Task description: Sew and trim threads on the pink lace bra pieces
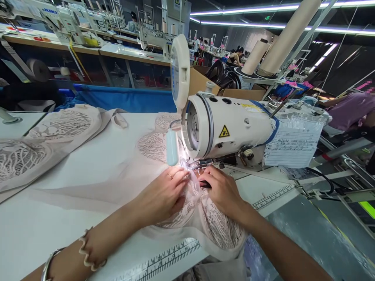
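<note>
Pale pink lace cups and sheer fabric (224,222) lie under the needle area of a white sewing machine (234,125), lit by a small lamp. My left hand (164,191) presses the fabric just left of the needle, its fingers bent together on the cloth. To the right of the needle, my right hand (221,189) has its fingers closed around a small black tool (205,184) at the fabric's edge. The tool is mostly hidden by the fingers. More joined lace cups (70,123) lie on the left of the white table (96,171).
Printed rulers (172,259) run along the table's front edge. A handwritten sheet (293,140) hangs on the machine's right end. Thread cones (288,37) stand behind it. Other sewing machines (58,23) line the back; a person in purple (347,109) is at far right.
</note>
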Tool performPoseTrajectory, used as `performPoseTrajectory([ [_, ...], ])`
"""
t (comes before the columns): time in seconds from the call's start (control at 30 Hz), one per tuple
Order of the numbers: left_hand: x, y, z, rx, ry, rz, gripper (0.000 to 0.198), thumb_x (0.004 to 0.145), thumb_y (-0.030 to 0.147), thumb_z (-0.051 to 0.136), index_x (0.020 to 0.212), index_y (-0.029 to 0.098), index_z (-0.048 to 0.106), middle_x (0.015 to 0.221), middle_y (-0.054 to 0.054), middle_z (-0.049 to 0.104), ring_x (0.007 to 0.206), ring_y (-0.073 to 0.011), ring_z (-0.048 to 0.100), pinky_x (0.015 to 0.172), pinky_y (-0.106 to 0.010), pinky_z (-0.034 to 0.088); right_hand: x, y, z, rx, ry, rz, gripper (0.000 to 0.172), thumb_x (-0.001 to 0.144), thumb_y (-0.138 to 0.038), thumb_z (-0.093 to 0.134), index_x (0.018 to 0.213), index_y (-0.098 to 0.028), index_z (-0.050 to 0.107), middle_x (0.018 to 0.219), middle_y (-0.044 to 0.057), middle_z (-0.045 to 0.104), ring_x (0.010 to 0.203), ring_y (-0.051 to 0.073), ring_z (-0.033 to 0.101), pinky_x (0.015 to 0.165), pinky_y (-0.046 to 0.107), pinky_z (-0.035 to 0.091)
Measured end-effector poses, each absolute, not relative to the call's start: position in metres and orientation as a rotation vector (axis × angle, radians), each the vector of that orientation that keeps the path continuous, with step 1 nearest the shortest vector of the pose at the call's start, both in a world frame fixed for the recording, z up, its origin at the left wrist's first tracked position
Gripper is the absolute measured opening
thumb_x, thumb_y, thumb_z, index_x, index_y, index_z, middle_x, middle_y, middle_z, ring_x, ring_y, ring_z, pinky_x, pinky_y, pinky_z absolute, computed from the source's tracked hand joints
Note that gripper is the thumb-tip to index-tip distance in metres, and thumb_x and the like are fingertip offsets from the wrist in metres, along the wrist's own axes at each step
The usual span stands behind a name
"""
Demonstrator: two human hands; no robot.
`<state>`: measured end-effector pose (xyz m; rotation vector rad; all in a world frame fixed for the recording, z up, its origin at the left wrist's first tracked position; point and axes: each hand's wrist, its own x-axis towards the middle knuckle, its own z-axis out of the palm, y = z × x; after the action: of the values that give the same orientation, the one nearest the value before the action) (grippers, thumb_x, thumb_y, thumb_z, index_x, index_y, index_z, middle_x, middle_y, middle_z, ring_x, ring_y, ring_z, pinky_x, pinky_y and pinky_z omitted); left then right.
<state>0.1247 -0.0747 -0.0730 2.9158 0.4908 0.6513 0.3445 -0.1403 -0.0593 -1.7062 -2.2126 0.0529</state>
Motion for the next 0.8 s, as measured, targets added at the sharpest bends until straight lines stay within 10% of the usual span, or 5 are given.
performPoseTrajectory([
  [0.13,0.129,-0.084,-0.074,2.987,0.407,0.582,0.026,0.100,0.018,0.043,0.112,0.013,0.065,0.110,-0.014,0.069,0.103,-0.0274,0.064,0.085,-0.046,0.055,0.345,-0.177,-0.072,-1.799,-2.155,0.052,0.005,0.093,-0.021,0.057,0.089,-0.020,0.060,0.096,0.004,0.059,0.075,0.016,0.059,0.060,0.026,0.039],
  [0.27,0.129,-0.086,-0.073,3.018,0.455,0.550,0.028,0.099,0.030,0.049,0.113,0.012,0.065,0.115,-0.016,0.069,0.107,-0.0312,0.062,0.088,-0.048,0.054,0.350,-0.183,-0.089,-1.632,-2.217,-0.155,0.028,0.098,-0.024,0.050,0.071,-0.020,0.053,0.079,0.003,0.060,0.071,0.017,0.057,0.061,0.027,0.036],
  [0.4,0.128,-0.083,-0.077,3.062,0.403,0.581,0.031,0.099,0.012,0.040,0.116,0.009,0.065,0.113,-0.016,0.071,0.108,-0.0274,0.064,0.103,-0.048,0.046,0.362,-0.161,-0.079,-1.651,-2.323,0.008,0.007,0.090,-0.020,0.055,0.091,-0.018,0.062,0.067,0.001,0.067,0.060,0.016,0.059,0.058,0.026,0.033],
  [0.57,0.128,-0.083,-0.073,3.015,0.371,0.605,0.032,0.102,0.019,0.039,0.119,0.012,0.066,0.111,-0.013,0.072,0.103,-0.0261,0.066,0.105,-0.050,0.043,0.362,-0.136,-0.049,-1.879,-2.527,0.286,0.075,0.074,-0.008,0.057,0.144,-0.033,0.049,0.087,-0.002,0.079,0.072,0.020,0.068,0.061,0.026,0.032],
  [0.8,0.127,-0.082,-0.071,2.953,0.409,0.655,0.032,0.103,0.022,0.039,0.105,0.016,0.070,0.113,-0.011,0.070,0.110,-0.0268,0.060,0.096,-0.046,0.043,0.354,-0.122,-0.044,-1.891,-2.617,0.275,0.070,0.077,-0.015,0.054,0.144,-0.033,0.053,0.097,0.002,0.080,0.083,0.024,0.070,0.065,0.030,0.034],
])
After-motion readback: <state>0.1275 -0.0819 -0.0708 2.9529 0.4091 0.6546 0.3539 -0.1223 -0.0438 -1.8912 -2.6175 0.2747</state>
